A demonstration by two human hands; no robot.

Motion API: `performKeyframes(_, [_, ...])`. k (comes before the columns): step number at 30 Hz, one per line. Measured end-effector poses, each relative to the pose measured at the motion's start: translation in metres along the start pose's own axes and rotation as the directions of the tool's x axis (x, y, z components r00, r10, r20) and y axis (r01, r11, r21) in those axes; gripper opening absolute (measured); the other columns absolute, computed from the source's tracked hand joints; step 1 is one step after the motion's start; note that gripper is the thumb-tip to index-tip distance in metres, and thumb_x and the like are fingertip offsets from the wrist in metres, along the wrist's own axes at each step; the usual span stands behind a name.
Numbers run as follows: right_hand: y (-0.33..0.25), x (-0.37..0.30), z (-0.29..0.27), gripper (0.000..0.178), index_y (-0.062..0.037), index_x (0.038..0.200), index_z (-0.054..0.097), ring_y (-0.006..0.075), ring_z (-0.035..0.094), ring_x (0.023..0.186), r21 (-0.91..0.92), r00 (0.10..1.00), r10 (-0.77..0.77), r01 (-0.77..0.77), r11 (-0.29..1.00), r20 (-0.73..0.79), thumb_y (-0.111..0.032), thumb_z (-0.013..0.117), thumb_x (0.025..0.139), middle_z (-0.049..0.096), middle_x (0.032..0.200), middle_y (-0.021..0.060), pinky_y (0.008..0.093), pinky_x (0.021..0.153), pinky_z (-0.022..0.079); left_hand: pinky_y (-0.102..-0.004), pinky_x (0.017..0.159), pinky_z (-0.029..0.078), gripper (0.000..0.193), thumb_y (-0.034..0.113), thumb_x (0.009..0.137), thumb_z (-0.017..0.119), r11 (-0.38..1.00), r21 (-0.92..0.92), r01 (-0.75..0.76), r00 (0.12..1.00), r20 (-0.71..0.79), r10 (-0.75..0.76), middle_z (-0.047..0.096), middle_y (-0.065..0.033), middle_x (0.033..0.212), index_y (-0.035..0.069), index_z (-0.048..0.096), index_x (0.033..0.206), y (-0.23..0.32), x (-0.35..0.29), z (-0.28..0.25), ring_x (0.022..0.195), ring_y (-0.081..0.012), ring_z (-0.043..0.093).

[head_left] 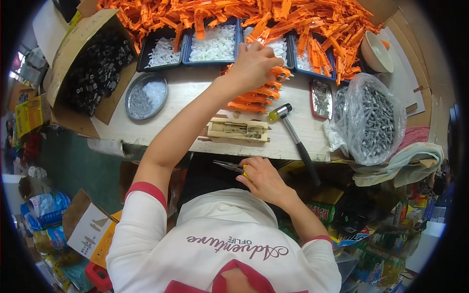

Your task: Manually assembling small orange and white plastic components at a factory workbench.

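Observation:
My left hand reaches over the far side of the bench, fingers closed on an orange plastic part at the edge of the big orange pile. Beneath that hand, several orange parts lie in a row. Close to my lap, my right hand is wrapped round needle-nose pliers, whose jaws point left; their yellow handles are mostly hidden in the palm. Between the hands sits a cream block fixture with a long slot. A hammer with a yellow-tipped head lies right of it.
Blue trays of small white parts stand below the orange heap. At left are a carton of black parts and a round dish. A bag of screws, a red-rimmed tin and a bowl occupy the right.

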State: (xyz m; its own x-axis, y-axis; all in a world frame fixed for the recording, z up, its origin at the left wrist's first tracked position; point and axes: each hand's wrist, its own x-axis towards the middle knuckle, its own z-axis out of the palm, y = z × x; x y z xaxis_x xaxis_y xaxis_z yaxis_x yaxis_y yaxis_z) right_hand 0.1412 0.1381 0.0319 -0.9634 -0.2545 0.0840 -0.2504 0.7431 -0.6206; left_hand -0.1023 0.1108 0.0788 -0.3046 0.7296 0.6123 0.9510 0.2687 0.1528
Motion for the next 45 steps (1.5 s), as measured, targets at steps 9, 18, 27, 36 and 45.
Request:
performKeyframes(9, [0.005, -0.003, -0.013, 0.019, 0.0029, 0.081, 0.054, 0.0328, 0.053, 0.090, 0.137, 0.980, 0.096, -0.073, 0.988, -0.172, -0.014, 0.061, 0.083, 0.056, 0.101, 0.0165, 0.0381, 0.079, 0.043, -0.0269, 0.072, 0.050, 0.030, 0.004, 0.086, 0.052, 0.722, -0.634, 0.278, 0.935, 0.007, -0.355, 0.062, -0.0079, 0.090, 0.004, 0.054, 0.116, -0.013, -0.013, -0.045, 0.081, -0.0142, 0.059])
performKeyframes(18, [0.000, 0.022, -0.020, 0.015, 0.0062, 0.086, 0.053, 0.0368, 0.050, 0.091, 0.226, 0.932, 0.175, -0.106, 0.968, -0.317, -0.008, 0.057, 0.083, 0.054, 0.105, 0.0205, 0.0404, 0.079, 0.042, -0.0212, 0.057, 0.043, 0.023, 0.014, 0.092, 0.049, 0.121, -0.711, 0.693, 0.631, 0.517, -0.578, 0.054, -0.0027, 0.074, 0.003, 0.052, 0.112, 0.067, -0.144, -0.072, 0.061, -0.0077, 0.050])
performKeyframes(27, [-0.010, 0.018, -0.014, 0.018, 0.0056, 0.086, 0.052, 0.0369, 0.051, 0.086, 0.151, 0.954, 0.115, -0.075, 0.986, -0.276, -0.011, 0.059, 0.083, 0.054, 0.094, 0.0193, 0.0408, 0.074, 0.043, -0.0202, 0.053, 0.041, 0.021, 0.013, 0.088, 0.057, 0.658, -0.546, 0.519, 0.833, 0.153, -0.531, 0.055, -0.0032, 0.069, 0.001, 0.055, 0.105, 0.084, -0.163, -0.062, 0.057, -0.0081, 0.049])
performKeyframes(36, [-0.014, 0.013, -0.011, 0.020, 0.0038, 0.083, 0.049, 0.0357, 0.052, 0.076, 0.003, 0.999, 0.029, -0.029, 1.000, -0.016, -0.013, 0.061, 0.082, 0.051, 0.084, 0.0168, 0.0405, 0.064, 0.044, -0.0253, 0.038, 0.040, 0.021, 0.018, 0.088, 0.056, -0.678, -0.492, 0.546, 0.553, 0.820, -0.150, 0.054, -0.0122, 0.058, -0.002, 0.056, 0.096, 0.061, -0.208, -0.071, 0.041, -0.0155, 0.049])
performKeyframes(45, [-0.018, 0.027, 0.006, 0.020, 0.0035, 0.084, 0.051, 0.0338, 0.052, 0.089, -0.036, 0.992, -0.123, 0.122, 0.992, -0.028, -0.014, 0.060, 0.083, 0.055, 0.103, 0.0171, 0.0392, 0.076, 0.044, -0.0259, 0.046, 0.045, 0.025, 0.022, 0.088, 0.057, -0.481, -0.369, 0.795, 0.320, 0.929, -0.184, 0.057, -0.0106, 0.064, -0.001, 0.056, 0.097, 0.049, -0.267, -0.111, 0.051, -0.0151, 0.056])
